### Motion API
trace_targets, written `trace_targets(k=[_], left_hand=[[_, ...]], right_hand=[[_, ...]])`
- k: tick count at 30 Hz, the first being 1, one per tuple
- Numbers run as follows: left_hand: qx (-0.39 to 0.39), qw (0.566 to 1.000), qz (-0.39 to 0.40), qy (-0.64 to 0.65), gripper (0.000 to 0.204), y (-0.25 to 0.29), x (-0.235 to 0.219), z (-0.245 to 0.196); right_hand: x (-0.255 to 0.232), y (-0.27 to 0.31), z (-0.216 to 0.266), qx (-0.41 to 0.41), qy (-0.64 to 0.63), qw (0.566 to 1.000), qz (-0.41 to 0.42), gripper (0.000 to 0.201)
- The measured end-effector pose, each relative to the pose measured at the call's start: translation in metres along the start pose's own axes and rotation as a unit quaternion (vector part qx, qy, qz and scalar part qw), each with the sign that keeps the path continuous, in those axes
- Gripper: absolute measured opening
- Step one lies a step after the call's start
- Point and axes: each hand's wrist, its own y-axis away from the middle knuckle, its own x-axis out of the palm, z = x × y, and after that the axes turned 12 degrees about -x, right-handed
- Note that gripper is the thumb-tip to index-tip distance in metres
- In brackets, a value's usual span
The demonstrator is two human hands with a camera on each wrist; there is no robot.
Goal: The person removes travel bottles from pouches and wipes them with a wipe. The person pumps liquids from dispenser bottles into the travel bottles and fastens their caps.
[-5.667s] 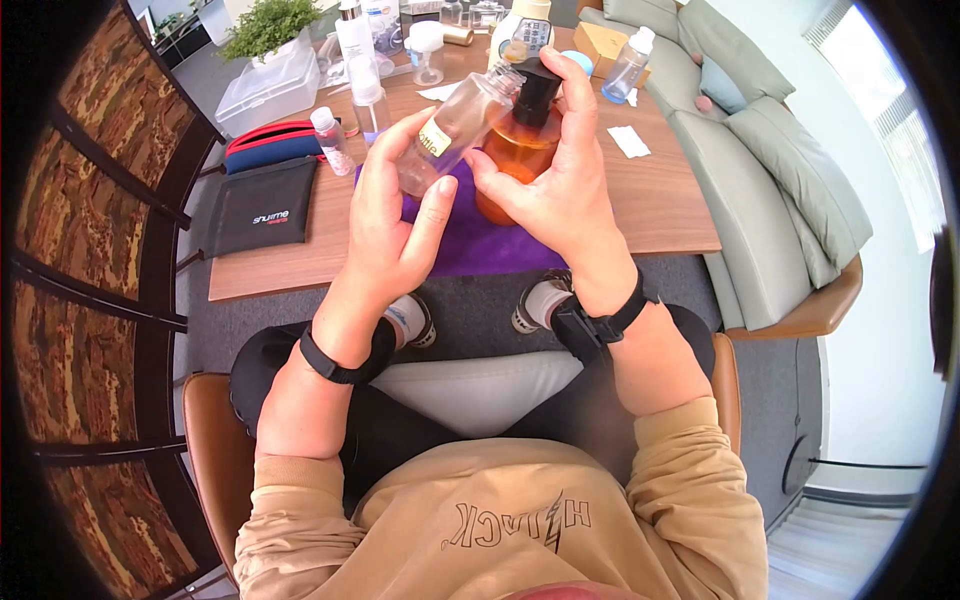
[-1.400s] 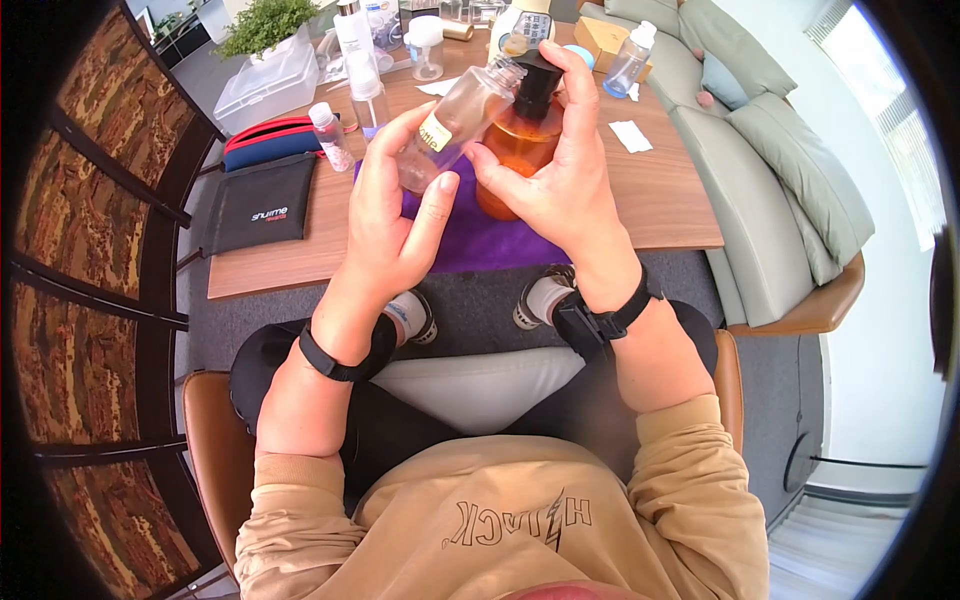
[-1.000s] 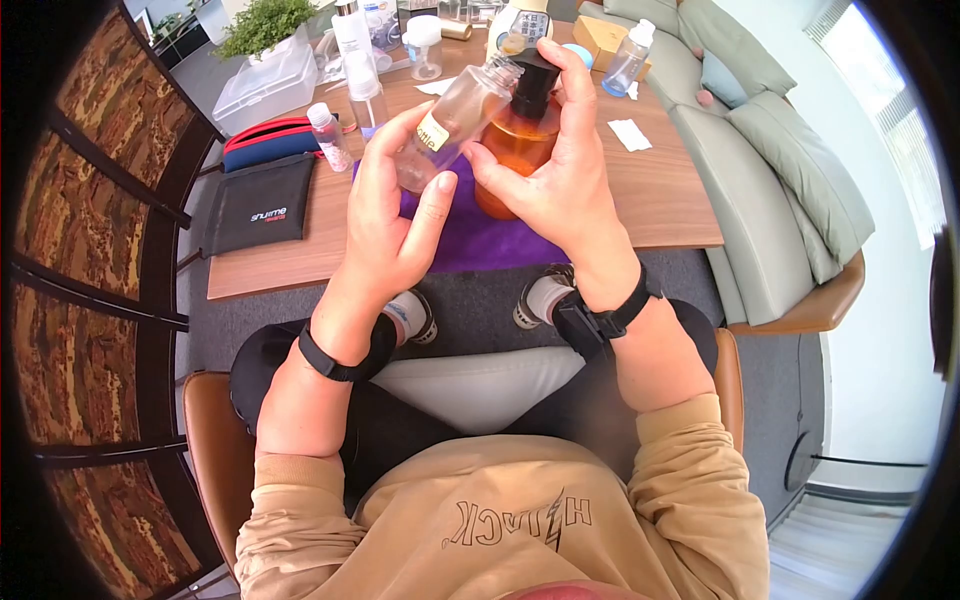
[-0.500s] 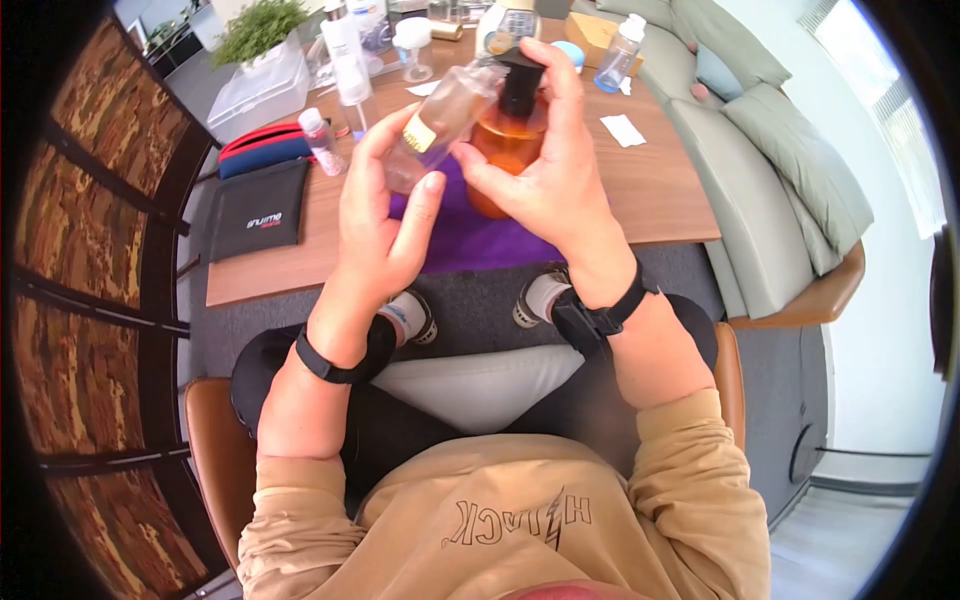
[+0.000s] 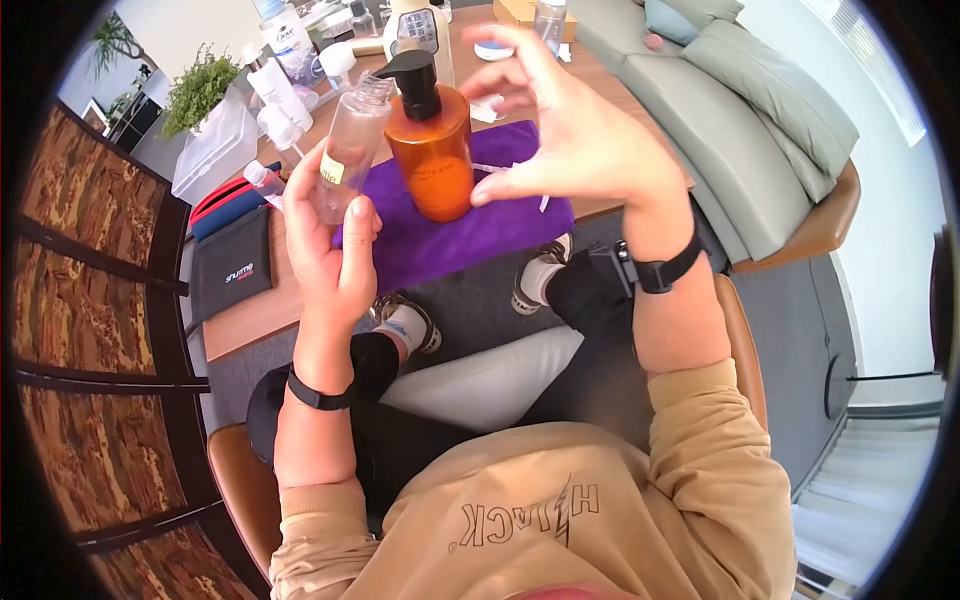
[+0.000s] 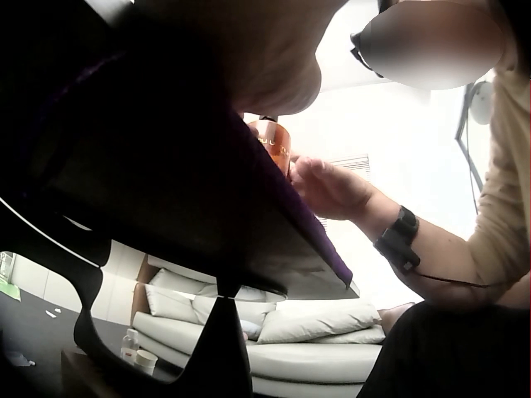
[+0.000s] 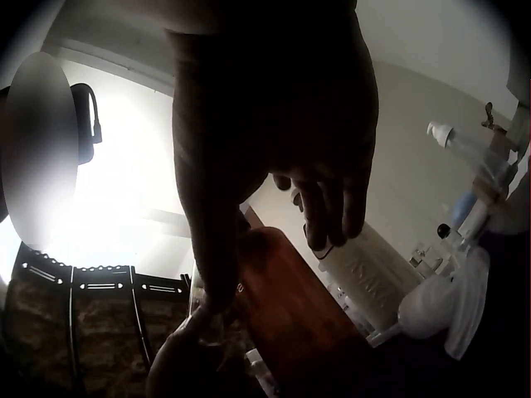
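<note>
My left hand [image 5: 325, 250] grips a clear, uncapped bottle [image 5: 352, 150] with a yellow label, tilted with its mouth by the black pump head [image 5: 412, 80] of an amber bottle [image 5: 438, 165]. The amber bottle stands upright on a purple cloth [image 5: 420, 245]. To its right, my right hand [image 5: 590, 140] is spread with fingers apart; its thumb tip is at the bottle's lower side, contact unclear. In the right wrist view the right hand [image 7: 274, 124] hangs over the amber bottle [image 7: 290, 307]. The left wrist view shows the amber bottle [image 6: 275, 139] beside the right hand [image 6: 332, 186].
A black pouch [image 5: 235, 265], a red-and-blue case [image 5: 225, 205] and a small pink-labelled bottle [image 5: 262, 180] lie or stand at the left. Behind them are a plastic box [image 5: 215, 160], a plant [image 5: 205, 90] and several bottles. A sofa [image 5: 720, 160] stands at the right.
My right hand has come off the pump bottle and moved right, its fingers spreading. The left hand still holds the clear bottle. The head view has shifted, showing more of the purple cloth.
</note>
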Motion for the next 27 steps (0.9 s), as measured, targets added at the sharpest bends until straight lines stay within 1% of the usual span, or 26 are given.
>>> trace_targets(k=[1,2,3,4,5,6,7,8,9,11,13,15,19,21,22,24,25,26,27], left_hand=[[-0.001,1.000,0.000,0.000,0.056,0.000,0.000,-0.001],[0.003,1.000,-0.006,-0.005,0.056,0.000,0.001,-0.001],[0.006,1.000,-0.011,-0.010,0.055,-0.001,0.002,-0.001],[0.007,1.000,-0.007,-0.010,0.055,-0.001,0.001,0.000],[0.002,1.000,-0.010,-0.004,0.056,0.000,-0.001,0.002],[-0.004,1.000,-0.013,0.001,0.057,0.000,-0.003,0.004],[-0.002,1.000,-0.028,-0.004,0.057,0.000,-0.002,0.003],[-0.001,1.000,-0.023,-0.005,0.057,0.000,0.000,0.002],[0.009,0.999,-0.044,-0.013,0.055,0.000,0.002,0.000],[0.021,0.997,-0.073,-0.019,0.053,-0.001,0.005,-0.002],[0.020,0.997,-0.074,-0.015,0.053,0.000,0.002,0.000],[0.022,0.996,-0.085,-0.003,0.051,-0.001,0.000,0.003],[0.042,0.994,-0.105,-0.001,0.052,-0.002,-0.002,0.003],[0.045,0.994,-0.100,0.008,0.053,-0.001,-0.004,0.005],[0.046,0.994,-0.103,0.008,0.053,0.000,-0.004,0.005],[0.051,0.994,-0.095,0.018,0.054,0.000,-0.004,0.006],[0.051,0.993,-0.101,0.017,0.054,0.001,-0.005,0.006],[0.057,0.994,-0.088,0.019,0.055,0.001,-0.005,0.006],[0.062,0.995,-0.076,0.021,0.056,0.002,-0.005,0.006]], right_hand=[[-0.008,0.003,0.003,0.051,0.014,0.999,0.013,0.095],[-0.011,0.002,0.005,0.051,0.014,0.999,0.012,0.095],[-0.014,0.001,0.006,0.123,0.062,0.988,0.076,0.081],[-0.017,0.002,0.006,0.195,0.108,0.965,0.138,0.069],[-0.010,0.009,0.001,0.136,0.149,0.973,0.115,0.055],[-0.008,0.013,-0.004,0.139,0.148,0.973,0.112,0.055],[-0.005,0.015,-0.007,0.164,0.131,0.968,0.138,0.056],[-0.002,0.014,-0.008,0.187,0.114,0.962,0.164,0.058],[0.000,0.013,-0.007,0.204,0.116,0.956,0.176,0.055],[0.000,0.015,-0.008,0.197,0.132,0.956,0.175,0.053],[0.000,0.019,-0.010,0.189,0.147,0.954,0.179,0.050],[-0.001,0.019,-0.012,0.223,0.167,0.941,0.192,0.039],[-0.011,0.015,-0.005,0.236,0.180,0.936,0.188,0.034],[-0.022,0.016,-0.011,0.156,0.204,0.961,0.099,0.033],[-0.027,0.017,-0.010,0.154,0.204,0.962,0.101,0.033],[-0.042,0.006,0.005,0.126,0.117,0.984,-0.051,0.035],[-0.049,0.001,0.021,0.122,0.115,0.985,-0.047,0.035],[-0.054,-0.006,0.045,0.152,0.092,0.980,-0.086,0.046],[-0.057,-0.011,0.057,0.182,0.066,0.973,-0.124,0.057]])
